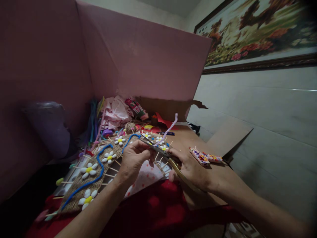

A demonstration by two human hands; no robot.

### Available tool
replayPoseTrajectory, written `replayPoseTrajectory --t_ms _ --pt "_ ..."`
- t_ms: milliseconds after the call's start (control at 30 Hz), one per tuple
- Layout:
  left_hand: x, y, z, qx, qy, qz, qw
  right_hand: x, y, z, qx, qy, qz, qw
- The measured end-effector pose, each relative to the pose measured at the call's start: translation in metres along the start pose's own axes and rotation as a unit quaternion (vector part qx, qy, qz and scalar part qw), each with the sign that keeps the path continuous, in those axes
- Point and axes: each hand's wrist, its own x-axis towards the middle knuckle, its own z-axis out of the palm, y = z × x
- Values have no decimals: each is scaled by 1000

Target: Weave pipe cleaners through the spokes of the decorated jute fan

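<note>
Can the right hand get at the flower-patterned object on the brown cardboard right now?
Probably yes, to reach: the flower-patterned object lies close to the right hand, nothing visible between them. Gripping looks harder, since that hand holds dark-bladed scissors with yellowish handles.

Two bare hands (135, 158), slender fingers (146, 154), uncovered wrists (120, 180), long bare forearms (250, 198) tapering toward the wrists

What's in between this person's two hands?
Scissors: the right hand holds the handles, and the blades reach the left hand. A fuzzy lilac strip rises beside them. The head view shows this.
</note>
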Motion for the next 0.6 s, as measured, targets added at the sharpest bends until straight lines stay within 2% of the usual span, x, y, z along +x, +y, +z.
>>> replayPoseTrajectory --t_ms 300,467,600 --pt "0 -2 -1 -7 -4 -2 1000 -2 -5 6 22 32 16 999" --pt "-1 1 0 -23 -9 -12 1000 -1 -10 8 42 35 36 998" --pt "-1 1 0 -24 -2 -15 1000 -1 -11 6 23 23 28 999"
